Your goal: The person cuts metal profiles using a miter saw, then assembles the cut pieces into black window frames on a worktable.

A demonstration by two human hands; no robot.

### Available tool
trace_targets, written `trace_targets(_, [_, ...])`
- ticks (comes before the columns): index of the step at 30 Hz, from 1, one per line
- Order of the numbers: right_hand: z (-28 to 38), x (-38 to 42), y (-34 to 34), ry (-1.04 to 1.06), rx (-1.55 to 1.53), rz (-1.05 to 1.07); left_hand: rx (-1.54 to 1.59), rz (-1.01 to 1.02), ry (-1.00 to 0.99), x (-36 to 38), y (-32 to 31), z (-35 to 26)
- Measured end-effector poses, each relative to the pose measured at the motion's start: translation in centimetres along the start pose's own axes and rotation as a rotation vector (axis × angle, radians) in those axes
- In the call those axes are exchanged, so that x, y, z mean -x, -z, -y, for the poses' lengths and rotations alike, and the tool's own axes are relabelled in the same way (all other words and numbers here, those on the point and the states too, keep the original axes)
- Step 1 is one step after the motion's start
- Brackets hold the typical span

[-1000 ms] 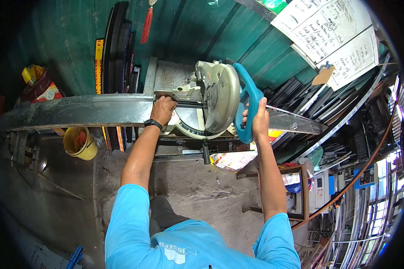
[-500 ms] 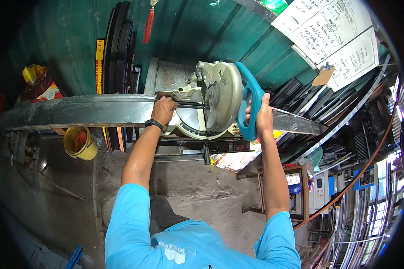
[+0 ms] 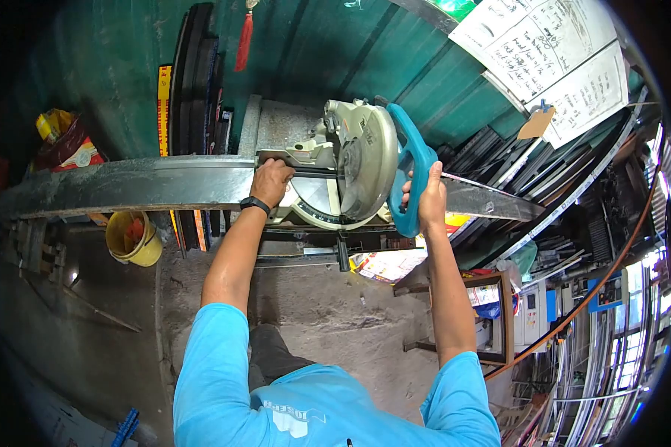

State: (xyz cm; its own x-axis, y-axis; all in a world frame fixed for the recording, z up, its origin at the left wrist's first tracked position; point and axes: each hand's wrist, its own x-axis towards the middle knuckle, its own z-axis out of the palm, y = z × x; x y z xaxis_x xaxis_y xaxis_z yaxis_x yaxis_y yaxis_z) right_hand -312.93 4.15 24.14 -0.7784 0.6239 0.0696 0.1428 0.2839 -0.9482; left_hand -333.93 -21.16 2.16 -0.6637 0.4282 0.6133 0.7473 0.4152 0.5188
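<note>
A miter saw (image 3: pixel 365 153) with a cream guard stands in the middle of the long metal bench (image 3: pixel 127 186). My right hand (image 3: pixel 431 200) is closed around the saw's teal handle (image 3: pixel 417 160). At the left side of the saw base, my left hand (image 3: pixel 271 182) has its fingers curled over the end of a dark metal profile (image 3: pixel 317 173) lying along the fence. That profile runs right toward the blade guard, where its far part is hidden. Below the saw's round table, a black knob (image 3: pixel 343 253) sticks out toward me.
A yellow bucket (image 3: pixel 134 238) sits under the bench at left. Dark strips (image 3: pixel 194 82) lean on the green wall (image 3: pixel 291 59). Several profiles (image 3: pixel 492 164) are stacked at right, below papers (image 3: pixel 544 59). A brown frame (image 3: pixel 508 320) stands on the floor at right.
My right hand and the teal handle have shifted slightly left and down, and the saw head has tilted a little with them. My left hand stays on the profile.
</note>
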Motion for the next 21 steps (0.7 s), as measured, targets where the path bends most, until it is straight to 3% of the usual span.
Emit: trace_targets(21, [-0.91, 0.36, -0.34, 0.032, 0.014, -0.020, 0.004, 0.008, 0.020, -0.07, -0.01, 0.10])
